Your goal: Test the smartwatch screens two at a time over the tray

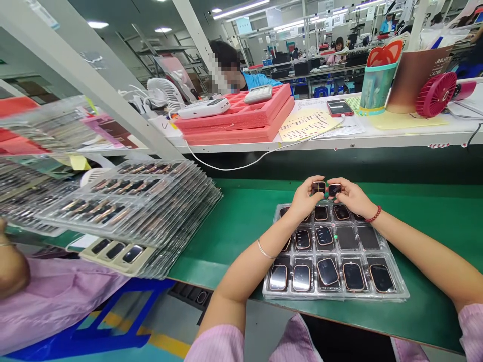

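My left hand (307, 197) is closed on a smartwatch body (318, 187) with a dark screen and a gold rim. My right hand (353, 195) grips a second smartwatch body (334, 190) close beside it. Both are raised over the far edge of a clear plastic tray (400, 294) on the green bench. Rows of similar watch bodies (353, 277) lie in the tray's compartments. Two compartments (347, 237) at the right of the middle row have no watch. Small white marks show on some lit screens. My forearms partly hide the far row.
A tall stack of clear trays (158, 201) with watch parts leans at the left, near a seated person's pink sleeve (68, 296). A white shelf (302, 143) crosses ahead, bearing red foam trays (236, 118), a phone (340, 107) and a pink fan (436, 95). A white cable (241, 167) droops from it.
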Demonstrator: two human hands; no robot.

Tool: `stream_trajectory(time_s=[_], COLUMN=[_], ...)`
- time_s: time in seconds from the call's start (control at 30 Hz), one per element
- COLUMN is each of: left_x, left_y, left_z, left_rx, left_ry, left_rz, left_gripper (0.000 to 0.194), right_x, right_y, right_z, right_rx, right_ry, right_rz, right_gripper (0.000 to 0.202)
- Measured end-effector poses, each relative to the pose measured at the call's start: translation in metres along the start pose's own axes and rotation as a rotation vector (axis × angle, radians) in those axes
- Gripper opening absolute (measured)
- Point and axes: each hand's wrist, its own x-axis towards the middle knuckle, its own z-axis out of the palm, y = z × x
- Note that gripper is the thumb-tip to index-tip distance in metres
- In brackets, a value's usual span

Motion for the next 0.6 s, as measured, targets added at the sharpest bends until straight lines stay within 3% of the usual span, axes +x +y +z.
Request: stream_trajectory(time_s=[0.23, 0.4, 0.6], left_x=[0.0002, 0.0005, 0.0033], left_y=[0.0004, 0.0002, -0.0021], left_z=[-0.0002, -0.0005, 0.0000], left_rx=[0.020, 0.002, -0.060], left_ry=[0.000, -0.017, -0.012], left_rz=[0.015, -0.009, -0.013], left_gripper=[0.054, 0.036, 0.058], right_x=[-0.0003, 0.0003, 0.0009], right_y=[0.0016, 0.0007, 0.0013], right_z=[-0.0001, 0.0000, -0.0009], right_rx=[0.017, 0.024, 0.045], right_ry=[-0.003, -0.010, 0.004], right_rz=[-0.004, -0.003, 0.003], right_gripper=[0.051, 0.045, 0.053])
